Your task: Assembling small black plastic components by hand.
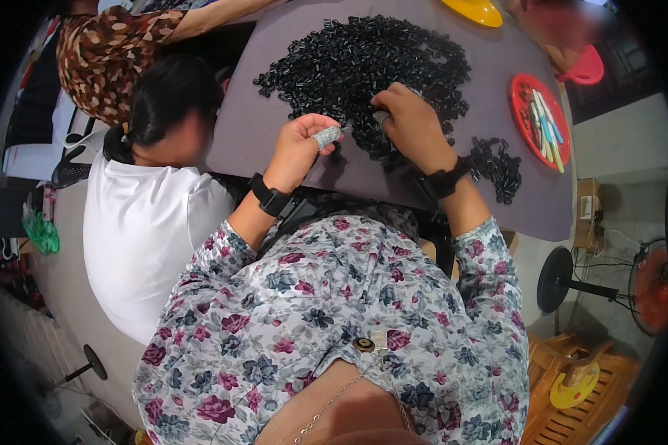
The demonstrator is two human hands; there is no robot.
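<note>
A large pile of small black tube-like pieces [378, 55] covers the far middle of the table, and both my hands are at its near edge. The fingers and thumb of my left hand [304, 144] are pinched together; pale grey tape wraps the thumb. Something tiny shows at its fingertips, too small to name. My right hand [412, 122] is over the pile with its fingers curled inward, also with grey wrapping on a digit. What it grips, if anything, is hidden. Black bands circle both my wrists.
A smaller heap of black pieces [496, 169] lies right of my right wrist. Further right, a red tray [522, 122] holds several pen-like tools. A yellow dish [476, 10] sits at the far edge. A person in white [152, 230] leans close on my left; others are beyond.
</note>
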